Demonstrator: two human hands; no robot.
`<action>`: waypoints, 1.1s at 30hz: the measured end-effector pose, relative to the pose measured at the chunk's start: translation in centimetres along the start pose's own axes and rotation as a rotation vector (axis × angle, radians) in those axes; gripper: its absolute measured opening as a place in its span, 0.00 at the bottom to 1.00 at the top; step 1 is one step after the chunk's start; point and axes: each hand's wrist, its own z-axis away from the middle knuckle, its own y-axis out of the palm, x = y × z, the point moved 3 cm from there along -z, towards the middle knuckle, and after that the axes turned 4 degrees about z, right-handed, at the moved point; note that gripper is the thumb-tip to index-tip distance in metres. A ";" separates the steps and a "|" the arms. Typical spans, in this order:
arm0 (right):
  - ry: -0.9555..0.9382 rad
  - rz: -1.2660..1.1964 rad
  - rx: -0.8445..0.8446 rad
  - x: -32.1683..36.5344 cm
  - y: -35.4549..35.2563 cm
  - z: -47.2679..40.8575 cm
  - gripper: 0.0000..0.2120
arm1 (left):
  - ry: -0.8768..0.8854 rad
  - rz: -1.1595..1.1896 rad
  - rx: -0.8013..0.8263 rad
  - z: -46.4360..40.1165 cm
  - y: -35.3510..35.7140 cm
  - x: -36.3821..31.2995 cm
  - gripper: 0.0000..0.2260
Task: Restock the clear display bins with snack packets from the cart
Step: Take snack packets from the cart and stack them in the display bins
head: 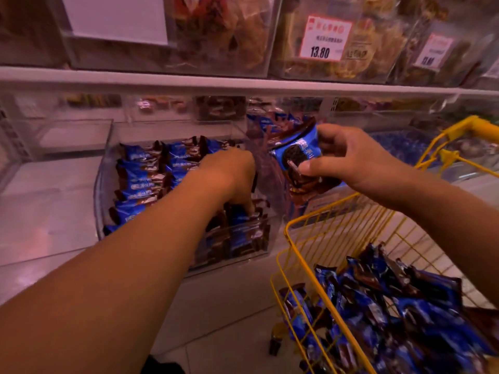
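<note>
Far left: an empty-looking clear bin (73, 136) is sitting on the lower shelf; its contents, if any, are washed out by glare.

Centre-left: the clear display bin (108, 211) being restocked is holding rows of blue snack packets (140, 182), lined up on edge along its left side. The left hand (229, 174) is reaching down into the bin's right half, fingers curled downward among the packets there. Cannot tell whether it is pinching one or only pressing them into line; the fingertips are sinking out of sight behind wrappers.

Centre-right: the right hand (348, 157) is holding a small stack of packets (299, 160) above the bin's right edge, thumb on the front face, fingers wrapped behind.

Right: the yellow wire cart (310, 225) is standing just beside the bin, with many more loose packets (391, 306) piled in it.

Judgement on the step: the left hand is likely making room or straightening a row. Doing it well probably means pushing the standing packets tight leftward, keeping them upright, then feeding the held stack into the gap same face forward.

Hard to make out: the count in the right hand's stack, wrapper text, the bin's back wall, and the neighbouring bin behind the right hand. The upper shelf's price tag (325, 39) is reading 13.80; the next tag is blurred.
</note>
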 end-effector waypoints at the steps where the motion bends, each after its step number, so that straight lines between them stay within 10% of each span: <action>1: -0.012 0.057 0.022 0.2 -0.1 -0.2 0.17 | -0.002 0.047 -0.029 -0.2 -0.2 0.5 0.16; 13: -0.173 1.345 0.538 4.9 6.9 -7.1 0.30 | -0.088 0.431 -0.203 0.8 -0.2 5.2 0.07; 24: -0.122 1.305 0.700 1.6 8.8 -6.1 0.40 | 0.004 0.483 -0.235 3.7 -0.9 6.5 0.12; 29: 0.124 1.405 0.768 0.5 8.3 -5.6 0.40 | -0.120 0.112 0.241 5.7 1.4 6.0 0.35; 33: 0.156 1.485 0.683 -0.5 9.0 -4.2 0.39 | -0.182 0.008 0.338 6.8 2.2 5.9 0.34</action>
